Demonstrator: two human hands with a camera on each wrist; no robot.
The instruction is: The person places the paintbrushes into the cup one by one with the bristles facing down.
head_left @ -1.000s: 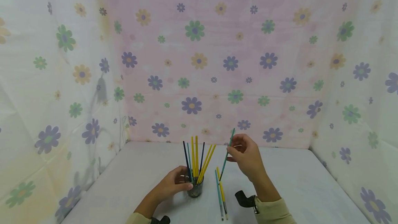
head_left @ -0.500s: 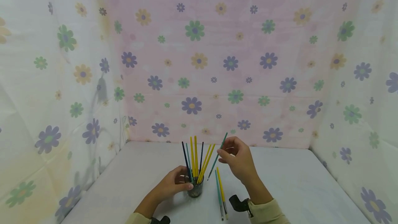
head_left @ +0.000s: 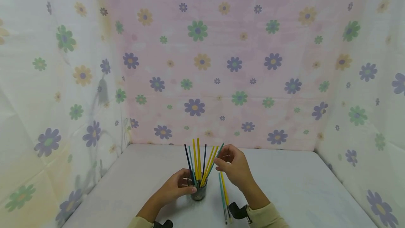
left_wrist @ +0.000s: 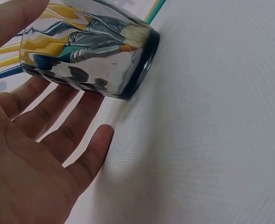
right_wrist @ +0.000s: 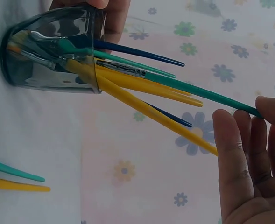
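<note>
A clear, dark-tinted glass (head_left: 198, 195) stands on the table, holding several yellow, dark blue and green paintbrushes with their bristles down. My left hand (head_left: 173, 187) holds it from the left, thumb on one side and fingers on the other; in the left wrist view the glass (left_wrist: 116, 77) shows brush heads through its wall. Between thumb and fingers, my right hand (head_left: 234, 167) pinches a green paintbrush (right_wrist: 198, 91) near the end of its handle. That brush slants down, its metal ferrule at the glass mouth in the right wrist view. Its bristles cannot be made out clearly.
Right of the glass, a green paintbrush (head_left: 223, 198) and a yellow paintbrush (head_left: 224, 187) lie side by side on the white table (head_left: 291, 185). Flower-patterned cloth (head_left: 218, 45) hangs behind and along both sides.
My right hand has carried the green paintbrush leftward, from above the loose brushes to the mouth of the glass. The left hand and the glass have stayed put.
</note>
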